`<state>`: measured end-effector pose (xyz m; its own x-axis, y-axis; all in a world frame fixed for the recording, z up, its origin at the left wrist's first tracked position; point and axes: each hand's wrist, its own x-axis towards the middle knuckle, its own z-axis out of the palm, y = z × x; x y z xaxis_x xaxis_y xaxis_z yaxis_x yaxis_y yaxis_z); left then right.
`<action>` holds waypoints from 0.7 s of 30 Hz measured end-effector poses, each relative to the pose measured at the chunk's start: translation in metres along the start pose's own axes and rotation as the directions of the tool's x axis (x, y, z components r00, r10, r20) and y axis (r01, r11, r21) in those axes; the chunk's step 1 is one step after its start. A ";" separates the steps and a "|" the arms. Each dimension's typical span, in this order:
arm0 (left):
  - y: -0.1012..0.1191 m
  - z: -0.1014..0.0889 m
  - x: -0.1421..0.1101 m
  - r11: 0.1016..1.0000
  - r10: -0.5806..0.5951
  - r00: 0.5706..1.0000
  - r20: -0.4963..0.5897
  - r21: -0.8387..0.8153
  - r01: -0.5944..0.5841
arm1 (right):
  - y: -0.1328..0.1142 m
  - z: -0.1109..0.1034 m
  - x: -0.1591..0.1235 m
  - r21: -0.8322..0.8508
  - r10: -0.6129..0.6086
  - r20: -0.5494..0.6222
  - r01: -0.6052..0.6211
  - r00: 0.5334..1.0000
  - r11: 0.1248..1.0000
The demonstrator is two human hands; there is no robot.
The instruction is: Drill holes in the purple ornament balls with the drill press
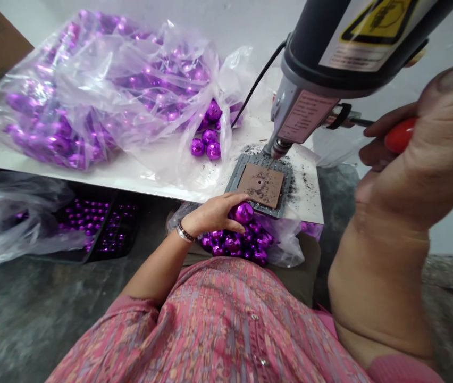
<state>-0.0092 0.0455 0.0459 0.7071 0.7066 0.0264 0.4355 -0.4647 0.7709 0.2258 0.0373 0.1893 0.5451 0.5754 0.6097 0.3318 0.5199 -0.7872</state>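
Between the thumb and fingers of my left hand (215, 214) is a shiny purple faceted ball (243, 212), with a small hole showing on its top. It is just in front of a brown square board (271, 186) that lies on the drill press base (232, 183). More purple balls (232, 244) fill a plastic bag on my lap, under the hand. My right hand (429, 127), raised at the right, is wrapped round the red knob (400, 135) of the drill press lever. The drill chuck (280, 148) hangs above the board, its bit near a small hole in it.
A large clear bag (123, 90) of purple balls covers the white table's left side, with several loose balls (209, 136) by its mouth. Dark shavings (304, 183) surround the drill base. A black cable (260, 77) runs down behind it. Dark crates (102, 229) with purple balls stand lower left.
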 end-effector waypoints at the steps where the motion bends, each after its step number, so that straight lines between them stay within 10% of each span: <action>1: -0.001 -0.003 -0.002 1.000 -0.003 1.000 0.003 0.005 0.003 | 0.001 0.000 0.000 0.000 0.001 -0.005 -0.001 1.000 1.000; 5: -0.012 -0.024 0.003 0.984 -0.168 0.969 -0.183 0.030 0.177 | 0.002 -0.002 -0.003 -0.042 0.012 -0.025 -0.013 1.000 0.999; 11: -0.049 -0.060 0.060 0.899 -0.350 0.704 -0.618 -0.010 0.439 | -0.002 -0.007 -0.008 -0.119 0.007 -0.011 -0.009 1.000 0.993; 21: -0.077 -0.063 0.091 0.854 -0.400 0.729 -0.555 0.063 0.517 | 0.004 -0.012 -0.014 -0.129 -0.057 0.040 0.061 0.998 0.990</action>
<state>-0.0133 0.1792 0.0289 0.0316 0.9975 0.0639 0.7723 -0.0650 0.6320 0.2286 0.0235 0.1766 0.4940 0.5700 0.6566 0.4608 0.4687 -0.7536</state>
